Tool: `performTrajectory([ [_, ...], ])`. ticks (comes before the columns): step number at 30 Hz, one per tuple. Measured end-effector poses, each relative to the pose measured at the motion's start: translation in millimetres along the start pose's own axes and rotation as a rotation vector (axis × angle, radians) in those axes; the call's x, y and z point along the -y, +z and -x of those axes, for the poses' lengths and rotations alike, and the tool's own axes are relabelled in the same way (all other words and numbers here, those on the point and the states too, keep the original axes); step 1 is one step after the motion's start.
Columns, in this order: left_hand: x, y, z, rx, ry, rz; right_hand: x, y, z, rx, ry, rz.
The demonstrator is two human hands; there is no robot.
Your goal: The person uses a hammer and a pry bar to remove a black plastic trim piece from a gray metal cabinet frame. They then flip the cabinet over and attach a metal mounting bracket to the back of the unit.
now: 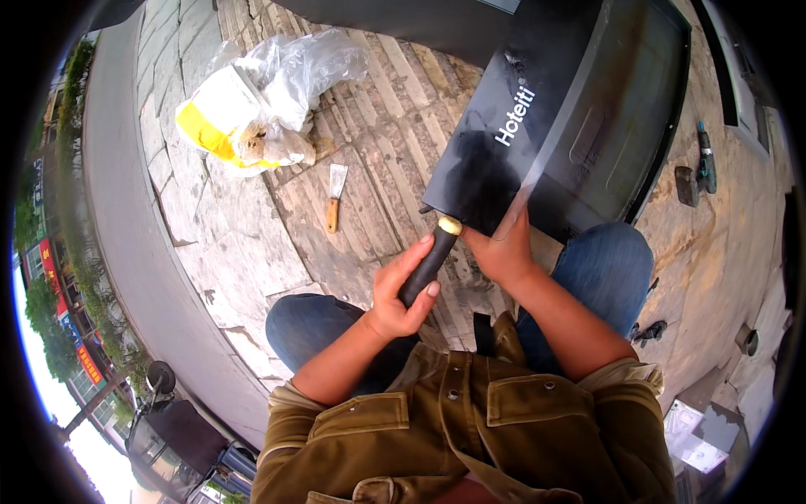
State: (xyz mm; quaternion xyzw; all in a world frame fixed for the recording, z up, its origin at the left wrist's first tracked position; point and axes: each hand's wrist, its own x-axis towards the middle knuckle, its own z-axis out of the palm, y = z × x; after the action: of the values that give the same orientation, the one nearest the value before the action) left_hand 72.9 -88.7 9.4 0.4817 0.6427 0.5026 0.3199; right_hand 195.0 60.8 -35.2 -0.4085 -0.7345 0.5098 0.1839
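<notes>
My left hand (398, 294) is wrapped round a black cylinder (426, 267) with a pale yellow tip. The tip sits close to the lower corner of a black panel (480, 172) with white lettering and a dark smudge. At that panel's lower edge, my right hand (506, 254) grips it with the thumb near the yellow tip; its other fingers are partly hidden. The panel belongs to a large black case with a greyish, stained inner face (617, 126), lying on the paving. What kind of tool the black cylinder is, I cannot tell.
A scraper (335, 197) with a wooden handle lies on the ribbed paving at left. Beyond it are a clear plastic bag (315, 67) and a yellow-and-white bag (210, 126). A cordless drill (705, 164) lies at right. A parked scooter (180, 433) stands at lower left.
</notes>
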Motion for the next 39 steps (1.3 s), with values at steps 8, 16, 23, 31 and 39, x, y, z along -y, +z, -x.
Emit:
performTrajectory([
  [8, -8.3, -3.3, -19.1, 0.061, 0.003, 0.049, 0.5, 3.2, -8.0, 0.0, -0.038, -0.029],
  [16, -7.1, 40.5, -73.4, 0.283, -0.022, 0.122, -39.4, 14.0, -27.6, -0.054, -0.206, 0.165],
  [23, -13.8, 39.1, -73.6, 0.234, -0.022, 0.091, -13.8, 0.7, -27.8, -0.11, -0.25, 0.113],
  [31, -5.2, -20.0, -5.9, 0.085, 0.016, -0.081, -19.6, -3.7, -22.3, 0.056, -0.056, 0.238],
  [39, 69.8, -57.8, -33.5, -0.193, -0.367, -0.346, 7.4, -19.6, -3.5, -0.033, -0.09, -0.314],
])
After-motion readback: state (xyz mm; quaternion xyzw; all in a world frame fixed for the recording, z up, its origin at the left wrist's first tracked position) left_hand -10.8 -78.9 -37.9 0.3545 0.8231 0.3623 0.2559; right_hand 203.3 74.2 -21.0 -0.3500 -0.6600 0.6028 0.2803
